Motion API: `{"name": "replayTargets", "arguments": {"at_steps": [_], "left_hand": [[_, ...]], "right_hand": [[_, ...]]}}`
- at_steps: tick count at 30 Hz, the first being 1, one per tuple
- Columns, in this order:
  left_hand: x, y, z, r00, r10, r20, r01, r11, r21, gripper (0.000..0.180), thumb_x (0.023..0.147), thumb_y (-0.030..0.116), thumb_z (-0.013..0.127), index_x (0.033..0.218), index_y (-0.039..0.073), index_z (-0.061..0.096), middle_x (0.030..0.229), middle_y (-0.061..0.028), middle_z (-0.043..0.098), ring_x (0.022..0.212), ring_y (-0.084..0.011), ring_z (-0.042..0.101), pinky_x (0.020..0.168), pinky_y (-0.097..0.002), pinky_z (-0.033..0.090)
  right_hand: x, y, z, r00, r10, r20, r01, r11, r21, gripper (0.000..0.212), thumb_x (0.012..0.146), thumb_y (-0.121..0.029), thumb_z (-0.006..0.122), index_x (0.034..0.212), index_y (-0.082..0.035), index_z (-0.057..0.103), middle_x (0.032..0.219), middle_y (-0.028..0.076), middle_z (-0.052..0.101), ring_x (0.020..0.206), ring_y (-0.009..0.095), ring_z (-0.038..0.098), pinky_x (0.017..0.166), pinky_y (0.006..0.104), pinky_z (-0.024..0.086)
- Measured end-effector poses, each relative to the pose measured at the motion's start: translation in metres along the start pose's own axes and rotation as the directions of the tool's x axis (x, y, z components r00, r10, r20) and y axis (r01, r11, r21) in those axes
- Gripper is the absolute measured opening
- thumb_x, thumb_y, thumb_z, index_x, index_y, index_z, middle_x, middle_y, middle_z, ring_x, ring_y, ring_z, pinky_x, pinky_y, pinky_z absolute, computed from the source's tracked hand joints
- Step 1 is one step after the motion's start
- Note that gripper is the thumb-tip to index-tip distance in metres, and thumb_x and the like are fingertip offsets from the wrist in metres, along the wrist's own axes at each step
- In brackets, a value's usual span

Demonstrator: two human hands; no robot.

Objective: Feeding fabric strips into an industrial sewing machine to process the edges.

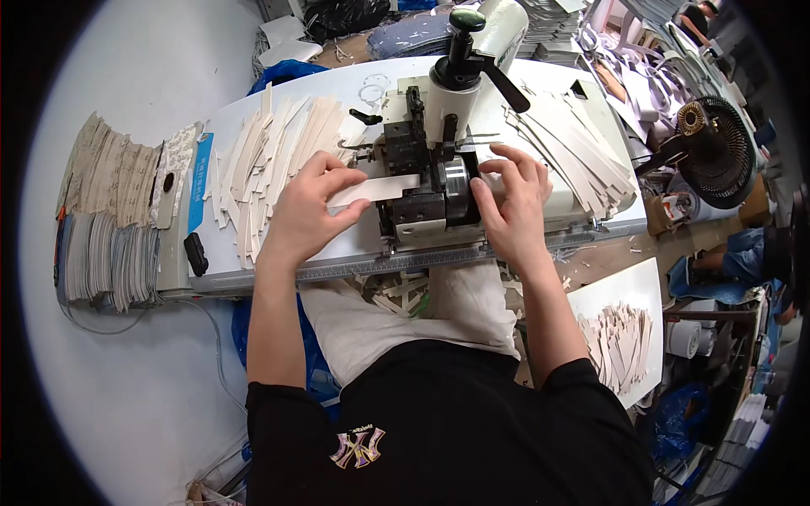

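Observation:
Between the thumb and fingers of my left hand (308, 211) is a flat white strip (390, 187). Its far end lies against the black metal block of a bench machine (418, 207). Above that block rises a white column with a black knob and lever (506, 84). My right hand (516, 207) is on the other side, beside the machine's dark wheel (458, 187). Its fingers are curved and spread apart, and I see nothing between them. Whether its thumb touches the wheel, I cannot tell.
Loose pale strips (295, 139) cover the table's left side; more strips (582, 152) fan out at right. Stacked sheets (110, 253) stand far left. A ruler (337, 270) runs along the front edge. A white board (650, 295) bears strips, lower right. A black fan (721, 156) stands beyond.

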State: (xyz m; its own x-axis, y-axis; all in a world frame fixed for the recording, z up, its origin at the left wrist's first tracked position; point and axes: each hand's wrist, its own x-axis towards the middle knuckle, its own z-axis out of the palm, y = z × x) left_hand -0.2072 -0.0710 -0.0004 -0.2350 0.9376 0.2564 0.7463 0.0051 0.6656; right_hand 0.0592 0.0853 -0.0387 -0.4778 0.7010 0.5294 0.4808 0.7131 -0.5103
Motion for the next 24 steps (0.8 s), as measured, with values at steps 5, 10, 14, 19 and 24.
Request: {"name": "replayTargets", "arguments": {"at_steps": [5,10,14,19,24], "left_hand": [[0.025,0.011,0.028,0.998,0.049,0.037,-0.052,0.995,0.08,0.033,0.087,0.013,0.088,0.118,0.004,0.08,0.108,-0.0047,0.064,0.089,-0.02,0.065,0.08,-0.0324,0.057],[0.041,0.009,0.059,0.985,0.169,-0.021,-0.167,0.982,0.088,0.034,0.086,0.018,0.09,0.116,0.004,0.081,0.104,-0.0047,0.066,0.083,-0.0198,0.064,0.075,-0.0332,0.056],[0.037,0.009,0.059,0.997,0.077,-0.024,-0.077,0.997,0.027,0.032,0.087,0.018,0.089,0.114,0.004,0.08,0.103,-0.006,0.067,0.087,-0.0216,0.066,0.078,-0.0344,0.056],[0.032,-0.016,0.039,0.996,-0.066,-0.057,0.068,0.997,0.031,0.031,0.094,0.032,0.082,0.112,0.007,0.081,0.109,-0.0103,0.069,0.097,-0.0313,0.07,0.086,-0.0439,0.057],[0.003,-0.126,0.034,0.907,-0.259,-0.332,0.399,0.783,0.478,0.036,0.101,0.032,0.073,0.127,0.007,0.076,0.122,-0.0155,0.071,0.114,-0.036,0.068,0.097,-0.0444,0.053]], "right_hand": [[0.009,-0.01,0.013,0.998,-0.041,0.038,0.041,0.999,0.003,0.021,0.095,-0.02,0.076,0.112,-0.008,0.072,0.134,0.008,0.065,0.126,0.032,0.052,0.108,0.0454,0.035],[0.02,0.0,0.01,0.998,0.05,0.043,-0.049,0.999,-0.013,0.018,0.098,-0.02,0.073,0.112,-0.008,0.072,0.129,0.007,0.066,0.122,0.03,0.053,0.109,0.0449,0.034],[0.028,0.04,-0.038,0.975,0.125,-0.184,-0.137,0.989,-0.056,0.017,0.103,-0.021,0.072,0.109,-0.005,0.072,0.125,0.007,0.068,0.12,0.028,0.054,0.11,0.0414,0.037],[0.027,0.106,-0.068,0.884,0.269,-0.383,-0.292,0.957,-0.001,0.02,0.105,-0.023,0.069,0.109,-0.003,0.073,0.128,0.008,0.068,0.124,0.03,0.053,0.113,0.0425,0.036],[0.023,0.125,-0.064,0.747,0.366,-0.554,-0.492,0.866,-0.091,0.029,0.106,-0.03,0.065,0.117,-0.005,0.074,0.133,0.008,0.065,0.132,0.03,0.048,0.116,0.0499,0.03]]}}
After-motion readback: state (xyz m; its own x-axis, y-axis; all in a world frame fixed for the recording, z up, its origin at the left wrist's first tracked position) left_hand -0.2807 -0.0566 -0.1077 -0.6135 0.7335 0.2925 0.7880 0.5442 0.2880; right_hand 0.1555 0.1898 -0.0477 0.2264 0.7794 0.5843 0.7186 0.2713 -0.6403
